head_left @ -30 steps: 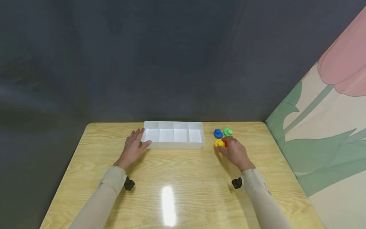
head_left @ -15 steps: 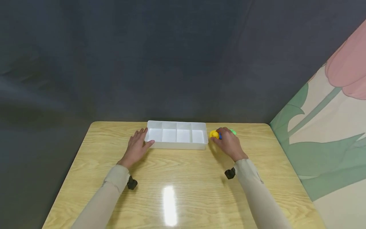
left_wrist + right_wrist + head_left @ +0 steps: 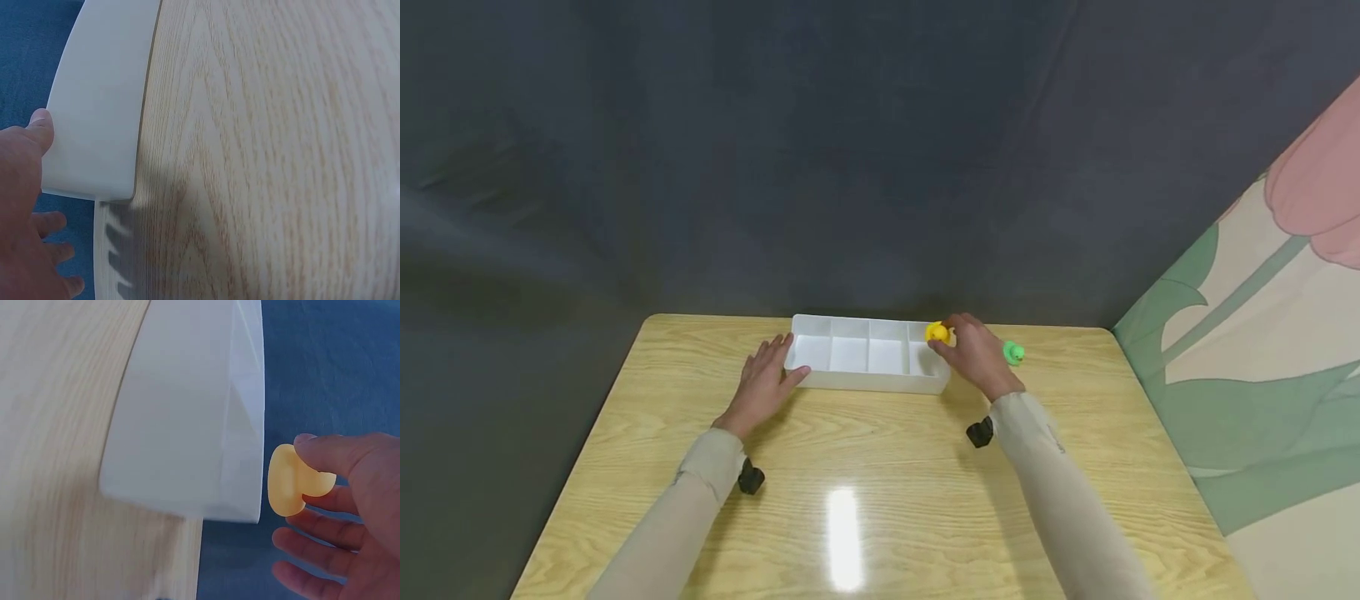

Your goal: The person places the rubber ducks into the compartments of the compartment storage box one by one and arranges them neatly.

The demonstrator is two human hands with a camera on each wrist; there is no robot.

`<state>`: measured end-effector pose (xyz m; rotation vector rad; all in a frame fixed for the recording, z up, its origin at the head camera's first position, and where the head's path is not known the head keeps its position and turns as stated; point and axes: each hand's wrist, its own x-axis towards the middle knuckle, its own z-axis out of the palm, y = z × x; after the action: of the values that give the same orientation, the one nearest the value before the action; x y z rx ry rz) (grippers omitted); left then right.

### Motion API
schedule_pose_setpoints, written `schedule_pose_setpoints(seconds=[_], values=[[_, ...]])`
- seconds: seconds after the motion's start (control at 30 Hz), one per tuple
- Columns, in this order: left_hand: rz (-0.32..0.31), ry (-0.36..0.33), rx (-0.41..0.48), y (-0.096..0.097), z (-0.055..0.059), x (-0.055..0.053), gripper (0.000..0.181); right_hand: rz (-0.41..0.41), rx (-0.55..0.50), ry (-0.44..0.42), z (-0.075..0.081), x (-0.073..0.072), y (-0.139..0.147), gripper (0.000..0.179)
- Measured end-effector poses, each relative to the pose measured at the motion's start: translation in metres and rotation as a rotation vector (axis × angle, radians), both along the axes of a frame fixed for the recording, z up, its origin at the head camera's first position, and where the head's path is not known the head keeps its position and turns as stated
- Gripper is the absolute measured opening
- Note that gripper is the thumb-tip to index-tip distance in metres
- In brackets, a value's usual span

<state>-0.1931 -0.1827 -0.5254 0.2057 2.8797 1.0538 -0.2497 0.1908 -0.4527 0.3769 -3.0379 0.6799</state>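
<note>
- Head view, and the yellow duck (image 3: 937, 332) is on the move! It has come over from the wood-grain table (image 3: 820, 475) well right of the divided white tray (image 3: 865, 381), and now it hangs over the tray's rightmost compartment.
- The right hand (image 3: 976, 354) has it pinched in the fingertips, wrist just past the tray's right end, travelling leftward with it since the earlier frames.
- The green duck (image 3: 1013, 353), half covered by that hand a moment ago, shows again on the table, right of the tray.
- The left hand (image 3: 758, 390) holds its place at the tray's left end, fingers spread, just as before.
- Left wrist view: the thumb lies along the tray's near side at the rim, the other fingers reaching apart past its left end.
- Right wrist view: thumb and forefinger grip the duck, the remaining fingers fanned out loosely. The duck is just beside the tray's rim line, a narrow gap showing, so not touching it in this view.
</note>
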Motion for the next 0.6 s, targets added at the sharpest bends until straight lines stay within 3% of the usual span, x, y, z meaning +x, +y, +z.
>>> schedule_pose_setpoints(seconds=[0.6], values=[[-0.010, 0.000, -0.024, 0.013, 0.004, -0.001, 0.079, 0.093, 0.001, -0.013, 0.004, -0.023, -0.051, 0.044]])
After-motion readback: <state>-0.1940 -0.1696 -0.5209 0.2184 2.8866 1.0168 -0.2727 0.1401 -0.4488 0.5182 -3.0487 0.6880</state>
